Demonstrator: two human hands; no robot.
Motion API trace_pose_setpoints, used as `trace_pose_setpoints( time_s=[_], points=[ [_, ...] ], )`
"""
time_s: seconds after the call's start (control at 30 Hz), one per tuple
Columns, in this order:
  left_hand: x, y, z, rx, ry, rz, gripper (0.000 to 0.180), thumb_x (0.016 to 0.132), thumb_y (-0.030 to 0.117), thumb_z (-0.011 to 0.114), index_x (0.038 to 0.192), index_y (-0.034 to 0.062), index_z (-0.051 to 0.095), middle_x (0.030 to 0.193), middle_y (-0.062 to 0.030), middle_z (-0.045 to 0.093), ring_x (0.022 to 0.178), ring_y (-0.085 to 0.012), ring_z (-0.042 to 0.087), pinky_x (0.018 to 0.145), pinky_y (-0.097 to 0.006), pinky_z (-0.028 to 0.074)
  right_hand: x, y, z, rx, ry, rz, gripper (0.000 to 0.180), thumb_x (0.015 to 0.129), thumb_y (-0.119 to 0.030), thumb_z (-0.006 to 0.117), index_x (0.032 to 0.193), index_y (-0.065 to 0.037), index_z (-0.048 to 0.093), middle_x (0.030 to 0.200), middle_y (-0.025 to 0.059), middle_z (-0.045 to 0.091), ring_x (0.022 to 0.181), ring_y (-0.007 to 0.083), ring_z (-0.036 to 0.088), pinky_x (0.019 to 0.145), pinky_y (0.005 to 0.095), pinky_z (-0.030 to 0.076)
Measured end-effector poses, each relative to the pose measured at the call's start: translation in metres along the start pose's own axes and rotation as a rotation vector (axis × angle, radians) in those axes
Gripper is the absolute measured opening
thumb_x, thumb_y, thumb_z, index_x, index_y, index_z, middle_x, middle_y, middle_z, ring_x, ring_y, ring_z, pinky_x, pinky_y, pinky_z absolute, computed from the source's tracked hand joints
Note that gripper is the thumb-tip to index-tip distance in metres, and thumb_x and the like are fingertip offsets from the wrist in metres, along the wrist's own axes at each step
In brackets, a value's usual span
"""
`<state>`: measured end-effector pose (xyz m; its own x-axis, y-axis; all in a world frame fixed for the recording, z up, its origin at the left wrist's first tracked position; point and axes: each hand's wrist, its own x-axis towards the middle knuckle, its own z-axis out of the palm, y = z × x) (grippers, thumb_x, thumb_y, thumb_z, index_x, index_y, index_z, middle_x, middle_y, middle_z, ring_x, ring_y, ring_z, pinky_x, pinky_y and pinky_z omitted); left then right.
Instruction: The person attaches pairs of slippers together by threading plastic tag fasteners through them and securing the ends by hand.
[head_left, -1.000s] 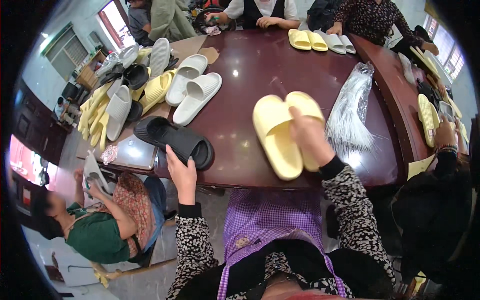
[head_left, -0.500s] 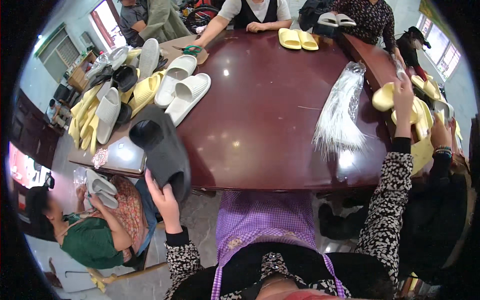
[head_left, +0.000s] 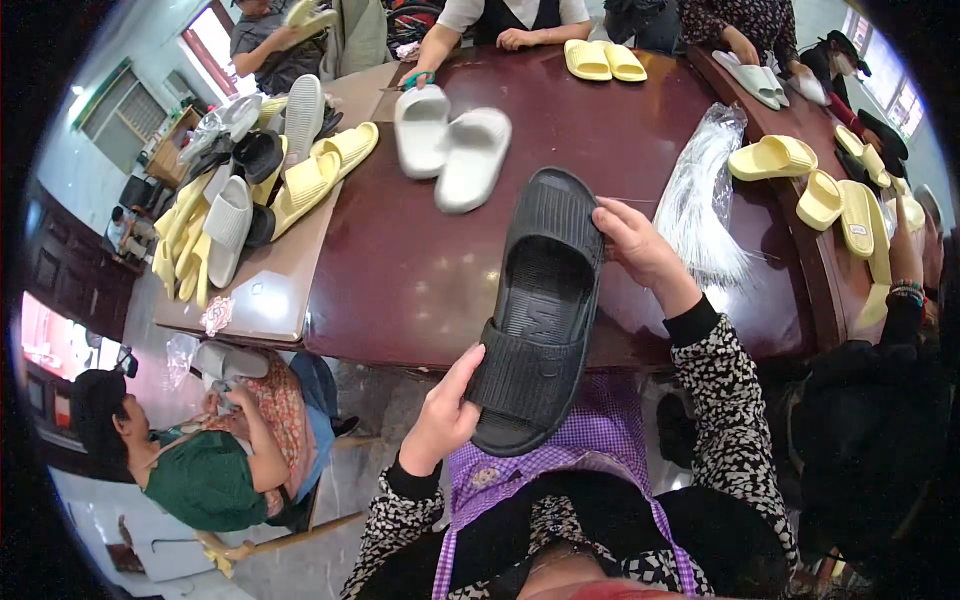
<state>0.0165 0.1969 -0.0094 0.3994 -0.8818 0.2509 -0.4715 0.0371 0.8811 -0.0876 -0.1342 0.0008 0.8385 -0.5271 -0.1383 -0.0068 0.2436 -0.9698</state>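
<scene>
Both my hands hold a pair of black slide slippers (head_left: 532, 370) in front of me, over the table's near edge. The two seem fitted together end to end, ribbed straps facing up. My left hand (head_left: 440, 415) is closed on the lower left side, by the nearer strap. With thumb and fingers, my right hand (head_left: 645, 250) grips the upper right edge. Farther off, a pair of white slides (head_left: 472, 160) lies on the dark red table (head_left: 400, 270). A bundle of thin white strands (head_left: 700, 220) in a clear wrapper lies beyond my right hand.
At left is a pile of yellow slides (head_left: 310, 185), with grey and black ones among them. More yellow slides (head_left: 775, 157) lie on the right-hand ledge. Across the table, a co-worker's hand holds green-handled scissors (head_left: 418, 80). A seated person in green (head_left: 205, 480) is at left.
My left hand has brought the black slides from the left to the middle. My right hand has come from the yellow slides to grip them. The white slides have shifted away and rightward.
</scene>
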Motion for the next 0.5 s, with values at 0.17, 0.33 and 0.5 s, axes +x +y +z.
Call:
trace_pose_setpoints(
  time_s=[0.17,0.33,0.5],
  points=[
    [0.007,0.001,0.001,0.055,-0.056,-0.019,0.060,0.073,-0.015,0.042,0.132,-0.0063,0.043,0.125,-0.0241,0.055,0.117,-0.0293,0.055,0.099,-0.035,0.042,-0.003,0.020,-0.010,0.220,0.090,0.195,0.043,0.094,-0.040,0.055,0.118,-0.005,0.057,0.099,0.0052,0.065,0.082,0.0142,0.063,0.070,0.0281,0.053],
    [0.017,0.001,-0.001,0.053,-0.113,0.065,0.064,0.068,-0.014,0.045,0.131,-0.0042,0.046,0.133,-0.0232,0.049,0.126,-0.0326,0.048,0.104,-0.037,0.037,0.004,0.029,-0.020,0.541,0.235,0.319,0.037,0.091,-0.034,0.062,0.110,-0.003,0.061,0.108,0.0071,0.063,0.095,0.0210,0.060,0.084,0.0394,0.051],
    [0.017,-0.006,0.000,-0.282,-0.078,-0.091,0.063,0.075,-0.011,0.050,0.136,-0.0028,0.039,0.138,-0.0200,0.046,0.130,-0.0282,0.043,0.105,-0.037,0.036,0.006,0.047,-0.034,0.600,0.282,0.287,0.036,0.091,-0.032,0.062,0.112,-0.003,0.060,0.110,0.0092,0.063,0.097,0.0237,0.061,0.087,0.0411,0.050]
  ],
)
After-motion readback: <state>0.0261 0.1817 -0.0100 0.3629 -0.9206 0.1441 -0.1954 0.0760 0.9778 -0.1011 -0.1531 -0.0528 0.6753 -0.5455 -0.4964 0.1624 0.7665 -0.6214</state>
